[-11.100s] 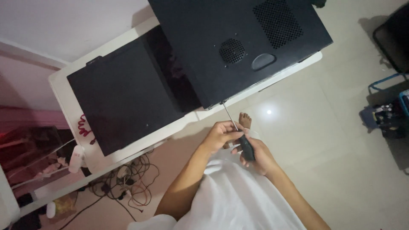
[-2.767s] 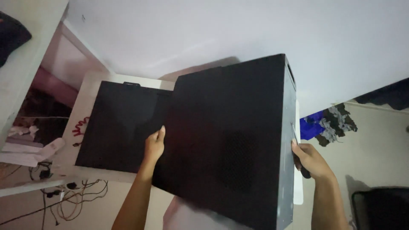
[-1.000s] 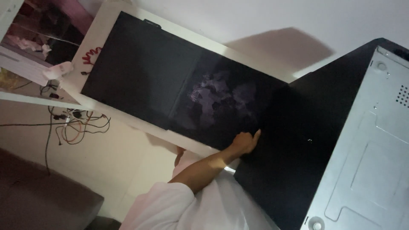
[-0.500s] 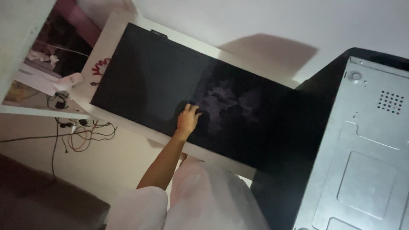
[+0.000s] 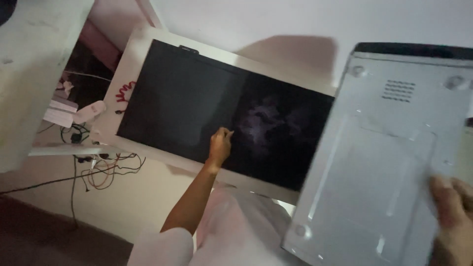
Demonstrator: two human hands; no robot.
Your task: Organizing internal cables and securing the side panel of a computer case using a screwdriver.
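Since half a second earlier, the grey metal underside of the computer case (image 5: 379,162) had swung further into view at the right, and the left hand (image 5: 219,146) had shifted across the black panel (image 5: 197,116) toward its dusty smudge (image 5: 268,125). The left grip was loosely curled, fingertips touching the panel and holding nothing. The right hand (image 5: 451,216), blurred at the frame's lower right corner, had its fingers on the case's edge; whether that grip was clamped or merely resting could not be told. The panel lay flat on the white worktop (image 5: 143,44), stretching away to both sides of the left grip, with the tipped case just beyond the panel's right end. Loose cables (image 5: 106,165) hung well below and to the left of that hand. The step in hand appeared to be steadying the panel while the case was turned; the next move likely called for a firm hold on the heavy case
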